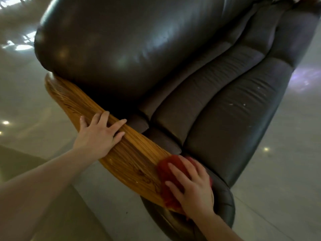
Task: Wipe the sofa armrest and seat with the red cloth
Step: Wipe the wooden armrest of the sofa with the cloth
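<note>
A dark grey leather sofa (217, 101) fills the view, with a long wooden armrest (133, 157) running from the upper left to the lower middle. My left hand (99, 134) lies flat on the middle of the armrest, fingers spread, holding nothing. My right hand (192, 186) presses the red cloth (169, 174) onto the near end of the armrest, fingers spread over it. Part of the cloth is hidden under that hand. The seat cushions (234, 127) lie to the right of the armrest.
A shiny pale tiled floor (278, 197) surrounds the sofa and reflects ceiling lights. The rounded backrest (121, 40) bulges above the far end of the armrest. A darker strip of floor (20, 162) lies at the lower left.
</note>
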